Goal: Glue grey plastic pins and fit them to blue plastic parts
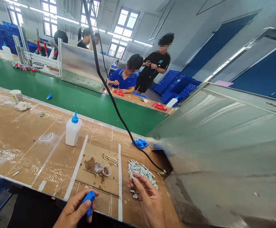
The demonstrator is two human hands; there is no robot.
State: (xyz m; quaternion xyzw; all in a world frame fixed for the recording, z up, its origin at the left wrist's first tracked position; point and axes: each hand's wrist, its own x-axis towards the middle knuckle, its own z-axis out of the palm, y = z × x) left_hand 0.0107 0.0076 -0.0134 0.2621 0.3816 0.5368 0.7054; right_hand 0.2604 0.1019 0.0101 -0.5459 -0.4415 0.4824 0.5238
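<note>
Blue part pinched in left hand, fingers curled.

Site type: you stand at a station on a factory assembly line.
Conveyor: a long green belt runs past your wooden workbench.
Stock: blue crates are stacked by the far wall.
Personnel: other workers sit at stations across the belt.
Materials: a glue bottle and a pile of small grey parts lie on your bench.
</note>
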